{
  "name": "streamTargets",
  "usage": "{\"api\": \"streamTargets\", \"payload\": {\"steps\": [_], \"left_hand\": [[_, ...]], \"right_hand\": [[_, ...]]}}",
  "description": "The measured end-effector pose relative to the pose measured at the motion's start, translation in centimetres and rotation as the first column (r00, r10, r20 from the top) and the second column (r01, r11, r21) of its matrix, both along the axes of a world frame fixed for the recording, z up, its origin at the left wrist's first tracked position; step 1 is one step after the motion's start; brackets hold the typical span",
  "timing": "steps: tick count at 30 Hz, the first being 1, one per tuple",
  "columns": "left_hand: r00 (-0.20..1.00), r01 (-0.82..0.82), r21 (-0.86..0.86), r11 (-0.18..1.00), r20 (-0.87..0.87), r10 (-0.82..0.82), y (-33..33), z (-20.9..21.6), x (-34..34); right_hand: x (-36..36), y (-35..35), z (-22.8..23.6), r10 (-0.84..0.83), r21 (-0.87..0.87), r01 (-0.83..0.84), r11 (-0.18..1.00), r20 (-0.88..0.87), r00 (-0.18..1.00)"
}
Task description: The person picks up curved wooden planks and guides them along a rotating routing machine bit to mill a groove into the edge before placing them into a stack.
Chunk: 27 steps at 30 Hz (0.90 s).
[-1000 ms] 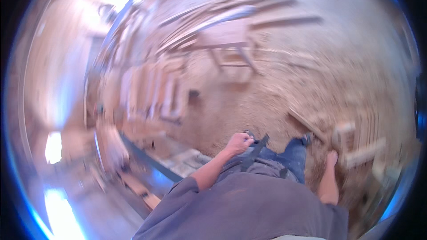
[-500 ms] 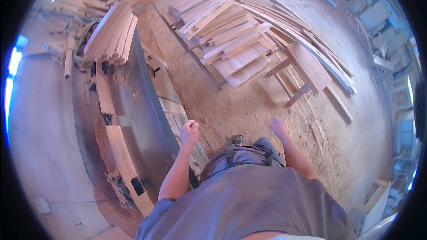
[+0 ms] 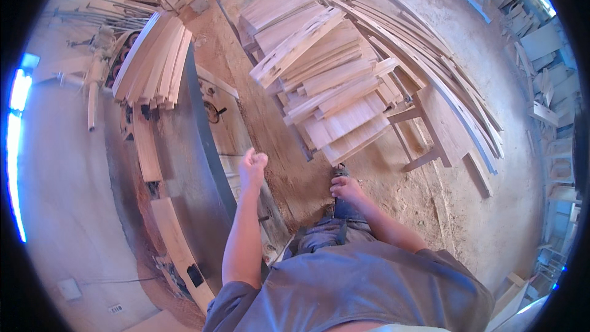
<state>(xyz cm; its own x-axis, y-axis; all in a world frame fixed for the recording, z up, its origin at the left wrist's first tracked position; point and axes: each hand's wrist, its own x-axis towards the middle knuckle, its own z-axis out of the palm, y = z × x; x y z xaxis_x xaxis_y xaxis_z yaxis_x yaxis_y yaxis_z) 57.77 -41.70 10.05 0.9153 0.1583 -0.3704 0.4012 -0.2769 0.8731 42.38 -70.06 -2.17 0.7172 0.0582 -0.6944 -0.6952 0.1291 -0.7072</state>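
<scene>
My left hand [image 3: 252, 166] hangs in the air beside the edge of a long dark machine table [image 3: 187, 166], its fingers curled in and no object visible in it. In front of my thighs is my right hand [image 3: 348, 189], also loosely curled, with nothing seen in its grip. Ahead of both hands rises a stack of cut wooden boards [image 3: 332, 80]; neither hand touches it. Some pieces in the stack have slots cut in them. A bundle of narrow wooden boards [image 3: 153, 61] rests on the far end of the machine table.
Right of the stack stands a wooden bench [image 3: 444, 124], with long planks [image 3: 442, 67] beside it. Sawdust covers the floor [image 3: 393, 215]. A handwheel [image 3: 215, 110] sticks out from the machine's side. Offcuts [image 3: 544, 55] and frames line the right wall.
The board stack and bench now appear closer as I have moved forward. My right hand has swung inward in front of my body; my left hand is a little farther forward.
</scene>
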Motion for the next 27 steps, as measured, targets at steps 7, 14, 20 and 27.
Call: {"api": "streamTargets", "payload": {"steps": [7,14,20,27], "left_hand": [[0.967,-0.25,-0.349,0.903,-0.131,0.217,-4.4,0.8,17.2],[0.919,-0.386,-0.524,0.759,-0.291,0.265,-7.5,-3.3,26.1],[0.931,-0.328,-0.662,0.674,-0.107,0.348,-8.3,-4.8,25.1],[0.938,-0.2,-0.322,0.925,0.21,0.276,-17.7,3.0,11.9]], "right_hand": [[5.4,-6.0,3.9,-0.06,0.158,0.081,0.984,-0.132,0.989],[12.9,-9.5,4.3,-0.161,0.151,0.156,0.976,0.02,0.987],[19.0,-8.4,7.4,-0.097,0.165,0.081,0.983,0.089,0.991],[25.6,-7.8,9.3,-0.324,0.627,0.258,0.735,-0.01,0.946]]}}
